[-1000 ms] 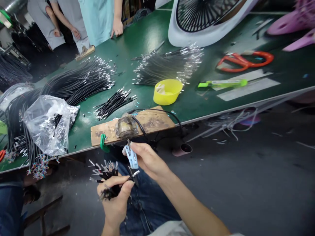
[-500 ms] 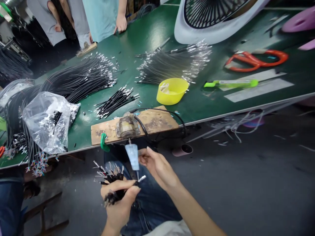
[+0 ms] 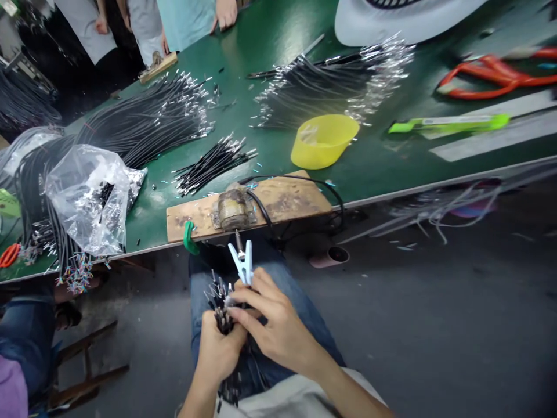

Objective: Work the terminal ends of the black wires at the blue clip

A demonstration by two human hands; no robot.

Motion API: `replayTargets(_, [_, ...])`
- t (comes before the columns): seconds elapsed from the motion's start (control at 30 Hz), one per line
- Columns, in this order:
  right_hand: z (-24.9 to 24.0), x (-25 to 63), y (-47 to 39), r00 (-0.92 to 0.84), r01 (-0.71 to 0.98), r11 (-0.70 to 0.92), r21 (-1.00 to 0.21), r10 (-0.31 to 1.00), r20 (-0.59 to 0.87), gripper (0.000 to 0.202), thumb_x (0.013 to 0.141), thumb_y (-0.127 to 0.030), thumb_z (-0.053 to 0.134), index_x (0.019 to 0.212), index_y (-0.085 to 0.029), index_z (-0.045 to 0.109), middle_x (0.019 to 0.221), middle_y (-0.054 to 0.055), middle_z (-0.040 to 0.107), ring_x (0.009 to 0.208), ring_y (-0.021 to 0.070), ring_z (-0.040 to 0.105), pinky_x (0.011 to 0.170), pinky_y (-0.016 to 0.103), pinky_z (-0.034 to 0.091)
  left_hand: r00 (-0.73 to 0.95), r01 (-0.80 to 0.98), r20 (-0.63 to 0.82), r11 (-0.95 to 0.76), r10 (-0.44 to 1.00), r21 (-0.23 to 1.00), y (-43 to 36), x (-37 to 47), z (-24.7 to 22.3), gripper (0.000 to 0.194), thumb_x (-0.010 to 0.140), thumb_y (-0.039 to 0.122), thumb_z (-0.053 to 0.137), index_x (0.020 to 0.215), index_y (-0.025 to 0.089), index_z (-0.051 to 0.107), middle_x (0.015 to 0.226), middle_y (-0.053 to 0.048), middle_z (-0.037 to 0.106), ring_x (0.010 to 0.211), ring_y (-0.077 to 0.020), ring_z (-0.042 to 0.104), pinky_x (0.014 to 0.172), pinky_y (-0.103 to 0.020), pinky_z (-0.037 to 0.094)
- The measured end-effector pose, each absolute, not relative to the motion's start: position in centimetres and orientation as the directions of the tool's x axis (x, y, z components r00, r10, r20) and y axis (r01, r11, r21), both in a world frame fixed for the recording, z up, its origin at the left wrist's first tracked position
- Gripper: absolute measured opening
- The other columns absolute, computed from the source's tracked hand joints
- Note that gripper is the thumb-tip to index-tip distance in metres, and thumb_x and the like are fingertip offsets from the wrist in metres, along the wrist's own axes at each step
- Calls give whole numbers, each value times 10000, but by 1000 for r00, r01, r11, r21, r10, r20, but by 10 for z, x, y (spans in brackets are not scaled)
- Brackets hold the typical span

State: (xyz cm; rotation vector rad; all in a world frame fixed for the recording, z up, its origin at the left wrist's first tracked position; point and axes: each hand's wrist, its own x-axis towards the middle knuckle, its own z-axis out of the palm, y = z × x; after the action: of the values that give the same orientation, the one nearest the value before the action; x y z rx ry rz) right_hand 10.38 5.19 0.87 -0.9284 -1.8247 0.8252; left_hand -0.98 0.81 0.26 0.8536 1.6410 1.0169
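Observation:
A bundle of short black cables [image 3: 223, 318] with bare silvery ends pointing up is gripped in my left hand [image 3: 217, 351], above my lap. My right hand [image 3: 278, 325] reaches across from the right, its thumb and fingers closed on a pale cable end at the top of the bundle. Just above those fingers, a light-blue clothespin [image 3: 243, 264] hangs from the shaft of a small motor [image 3: 234, 210]. The motor is fixed to a wooden board [image 3: 291, 200] at the table edge, with a green clamp [image 3: 190, 238] beside it.
On the green table [image 3: 270, 35] lie a small cable pile [image 3: 213, 165], larger cable bundles [image 3: 152, 119], a plastic bag [image 3: 87, 197], a yellow cup-like ring [image 3: 322, 145], a green cutter knife [image 3: 450, 123] and orange-handled scissors [image 3: 491, 75]. People stand at the far side.
My right hand has moved left and down from beside the clothespin onto the bundle. The bundle has turned more upright in my left hand. The clothespin has rotated, showing its two legs.

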Motion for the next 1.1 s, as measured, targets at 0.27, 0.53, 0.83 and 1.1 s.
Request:
replayTargets(0.27, [1, 108, 61, -205, 13, 302, -953, 934, 293, 186, 843, -210, 521, 662, -189, 554, 644, 12, 568, 638, 157, 512, 606, 281, 415, -389, 164, -170, 250, 905, 954, 4, -13, -1, 122, 653, 234, 678, 570, 186, 603, 514, 16, 537, 490, -132, 511, 521, -267, 467])
replayTargets(0.53, [4, 98, 53, -19, 107, 453, -885, 891, 453, 212, 804, -89, 475, 629, -194, 533, 586, 3, 509, 586, 157, 456, 606, 320, 374, -416, 117, -222, 294, 882, 949, 1, 0, 0, 308, 741, 469, 612, 592, 201, 584, 434, 45, 381, 368, -96, 358, 343, -233, 358])
replayTargets(0.83, [-18, 102, 57, -237, -369, -119, -922, 971, -30, 237, 805, -378, 554, 722, -179, 653, 658, 19, 560, 612, 154, 519, 561, 269, 422, -318, -5, -345, 362, 883, 932, 3, -5, -1, 486, 682, 660, 565, 546, 195, 608, 399, 50, 302, 328, -70, 257, 309, -227, 261])
replayTargets(1.1, [-3, 101, 57, -223, -336, -65, -940, 975, 13, 205, 782, -297, 593, 617, -177, 574, 611, 3, 520, 565, 135, 501, 520, 246, 416, -382, 80, -235, 285, 894, 955, 7, -2, 2, 426, 677, 591, 620, 516, 201, 562, 406, 33, 369, 359, -91, 329, 340, -236, 310])
